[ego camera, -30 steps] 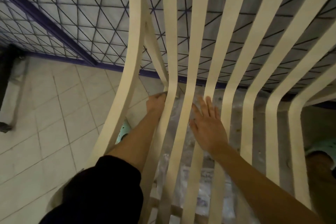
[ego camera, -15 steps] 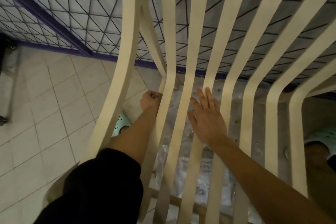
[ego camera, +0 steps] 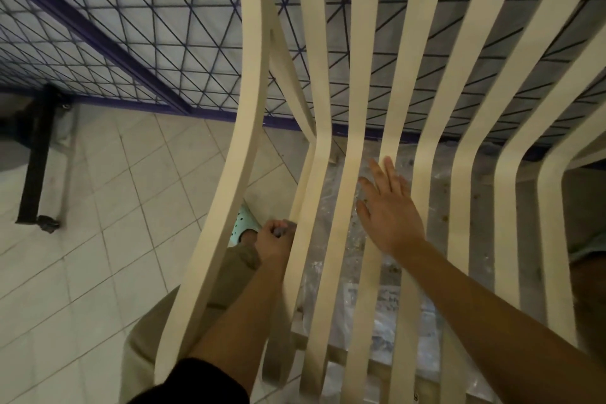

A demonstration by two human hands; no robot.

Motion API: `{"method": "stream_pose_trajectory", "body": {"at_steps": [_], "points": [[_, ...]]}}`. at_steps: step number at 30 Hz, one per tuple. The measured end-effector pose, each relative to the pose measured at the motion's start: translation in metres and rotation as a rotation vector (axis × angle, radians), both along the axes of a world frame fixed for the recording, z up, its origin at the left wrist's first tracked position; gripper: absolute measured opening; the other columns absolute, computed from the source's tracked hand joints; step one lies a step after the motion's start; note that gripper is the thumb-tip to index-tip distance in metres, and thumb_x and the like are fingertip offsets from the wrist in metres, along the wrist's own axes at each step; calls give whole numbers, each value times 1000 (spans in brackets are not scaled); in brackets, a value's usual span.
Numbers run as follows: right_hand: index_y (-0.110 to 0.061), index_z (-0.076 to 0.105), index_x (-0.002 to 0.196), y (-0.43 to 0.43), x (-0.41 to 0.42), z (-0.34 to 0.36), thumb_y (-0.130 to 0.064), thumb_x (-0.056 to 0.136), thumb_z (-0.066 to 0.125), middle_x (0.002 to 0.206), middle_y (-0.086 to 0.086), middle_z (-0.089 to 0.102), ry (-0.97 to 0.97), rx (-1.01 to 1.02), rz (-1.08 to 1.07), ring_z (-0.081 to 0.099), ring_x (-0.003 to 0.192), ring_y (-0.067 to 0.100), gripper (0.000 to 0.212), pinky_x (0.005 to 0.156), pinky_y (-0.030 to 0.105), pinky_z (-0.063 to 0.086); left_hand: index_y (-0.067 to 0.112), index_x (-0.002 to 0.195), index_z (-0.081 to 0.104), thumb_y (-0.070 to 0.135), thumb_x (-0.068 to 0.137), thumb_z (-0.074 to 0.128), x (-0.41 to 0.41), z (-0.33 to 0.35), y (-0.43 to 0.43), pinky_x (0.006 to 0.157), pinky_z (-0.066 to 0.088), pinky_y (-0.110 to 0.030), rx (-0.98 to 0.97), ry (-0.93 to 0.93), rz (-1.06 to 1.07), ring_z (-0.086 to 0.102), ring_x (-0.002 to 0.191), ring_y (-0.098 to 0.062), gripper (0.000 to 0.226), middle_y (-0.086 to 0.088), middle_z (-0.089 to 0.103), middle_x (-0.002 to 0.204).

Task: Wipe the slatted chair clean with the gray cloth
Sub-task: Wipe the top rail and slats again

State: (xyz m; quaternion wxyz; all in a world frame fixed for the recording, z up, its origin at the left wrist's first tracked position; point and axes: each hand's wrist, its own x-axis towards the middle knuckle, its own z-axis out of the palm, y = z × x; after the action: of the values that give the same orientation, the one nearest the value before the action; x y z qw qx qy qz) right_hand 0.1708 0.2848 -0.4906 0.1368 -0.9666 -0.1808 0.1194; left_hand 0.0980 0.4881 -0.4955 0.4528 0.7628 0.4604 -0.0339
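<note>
The cream slatted chair (ego camera: 357, 102) fills the view, its long curved slats running from top to bottom. My left hand (ego camera: 273, 241) reaches between the outer frame and the first slat and grips a bunched gray cloth (ego camera: 284, 229) against the left edge of that slat. Only a small part of the cloth shows between the fingers. My right hand (ego camera: 388, 210) lies flat on the slats with straight, spread fingers and holds nothing.
A purple wire-mesh fence (ego camera: 147, 43) stands behind the chair. Pale floor tiles (ego camera: 98, 256) spread to the left, with a black metal leg (ego camera: 36, 170) on them. Clear plastic sheeting (ego camera: 334, 272) lies under the slats. My mint-green shoe (ego camera: 244, 223) is beneath the chair.
My left hand has slid down the slat toward me with the cloth. My right hand stays flat on the slats at about the same spot.
</note>
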Motion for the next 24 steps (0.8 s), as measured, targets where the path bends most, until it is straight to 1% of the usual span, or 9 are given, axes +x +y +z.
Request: {"method": "stream_pose_trajectory", "body": {"at_steps": [7,8,10,11,13,15,18,21,24], "points": [[-14,41,146,0,0,2,-39,101,22,164,6,5,5,25,-11,-9,151,29,55,121,51,14,19,82,55,7,90,59,-49,5,7,74,40,-24,9,157,-35,53,82,-17,15,9,52,74],[-14,42,145,1,0,2,-39,101,23,164,6,6,2,30,-13,-9,151,28,55,121,51,14,20,79,54,5,90,59,-51,6,8,74,41,-20,16,154,-30,53,81,-17,19,8,52,74],[-15,43,145,0,0,2,-39,101,22,164,5,7,-3,36,-19,-9,151,28,55,121,51,14,8,78,54,-7,89,52,-51,9,5,61,40,-4,-31,124,56,49,69,-14,19,2,50,70],[-15,43,145,-1,0,1,-39,100,22,164,5,7,-3,37,-20,-9,151,28,55,121,51,14,3,78,53,-12,88,48,-48,10,2,58,40,-1,-42,120,92,47,66,-14,19,-2,50,69],[-15,42,145,2,1,2,-39,100,21,164,6,6,1,41,-14,-10,151,28,56,121,51,13,4,75,57,-13,85,47,-42,10,3,74,47,-14,-18,123,115,51,72,-18,22,-5,55,72],[-15,41,146,1,1,1,-40,100,21,164,6,5,7,35,-15,-10,151,29,56,121,51,13,10,74,60,-8,86,51,-30,7,4,82,46,-28,-34,115,82,54,75,-17,22,-3,59,75],[-15,41,146,-1,1,-1,-40,100,22,164,7,6,0,33,-30,-9,151,29,55,121,50,13,15,81,64,-1,86,57,5,-4,7,82,50,-31,-25,103,-43,59,78,-17,18,-2,63,80],[-17,40,147,0,1,0,-40,100,20,165,5,2,0,41,-23,-10,151,28,56,122,49,12,12,77,64,-4,84,51,56,-20,4,76,51,-29,62,47,-144,61,80,-24,22,-8,66,82],[-19,39,147,2,3,0,-39,101,26,165,3,-2,6,37,-26,-12,151,27,52,122,47,9,6,94,68,-1,89,50,111,-32,2,63,47,-20,88,41,-123,58,78,-22,21,-11,68,91]]}}
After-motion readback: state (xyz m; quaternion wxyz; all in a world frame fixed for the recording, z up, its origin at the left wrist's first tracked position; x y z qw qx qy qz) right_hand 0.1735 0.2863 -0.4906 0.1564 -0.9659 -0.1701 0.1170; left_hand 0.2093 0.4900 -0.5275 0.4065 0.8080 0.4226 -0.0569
